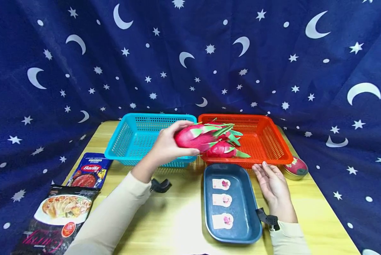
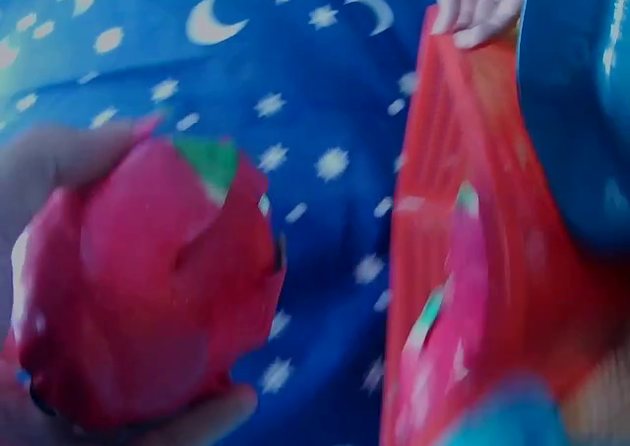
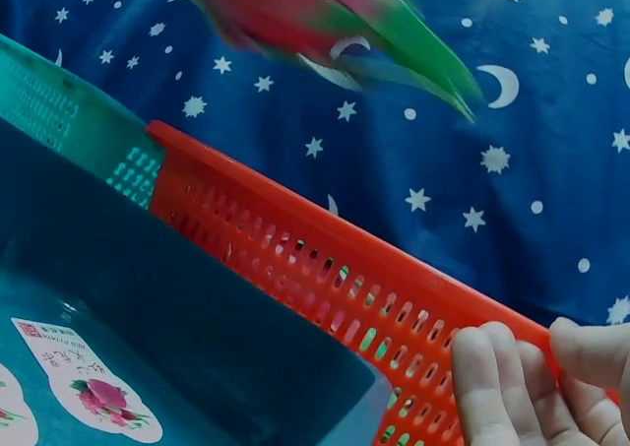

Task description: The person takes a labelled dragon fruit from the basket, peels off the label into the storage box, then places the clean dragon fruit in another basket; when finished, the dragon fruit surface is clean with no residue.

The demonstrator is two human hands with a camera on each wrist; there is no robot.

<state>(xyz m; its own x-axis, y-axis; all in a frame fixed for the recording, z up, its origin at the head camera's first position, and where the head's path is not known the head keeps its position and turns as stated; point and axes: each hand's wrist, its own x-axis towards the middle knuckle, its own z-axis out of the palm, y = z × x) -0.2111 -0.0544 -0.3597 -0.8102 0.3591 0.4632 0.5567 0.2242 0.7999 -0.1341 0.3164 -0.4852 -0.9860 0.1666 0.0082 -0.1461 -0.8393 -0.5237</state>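
Note:
My left hand (image 1: 168, 143) grips a pink dragon fruit (image 1: 195, 136) with green scales and holds it in the air over the gap between the turquoise basket (image 1: 136, 122) and the red basket (image 1: 273, 136). The left wrist view shows the fruit (image 2: 148, 288) close up, wrapped by my fingers (image 2: 69, 156). A second dragon fruit (image 1: 222, 149) lies in the red basket's near left corner. My right hand (image 1: 271, 180) lies flat on the table, with its fingertips (image 3: 502, 387) against the red basket's front wall (image 3: 325, 259).
A dark blue tray (image 1: 250, 212) with three fruit stickers sits between my arms. A round tin (image 1: 295, 168) lies right of the red basket. A Barilla pouch (image 1: 90, 170) and a black food pouch (image 1: 59, 219) lie at the left table edge. A starry blue cloth hangs behind.

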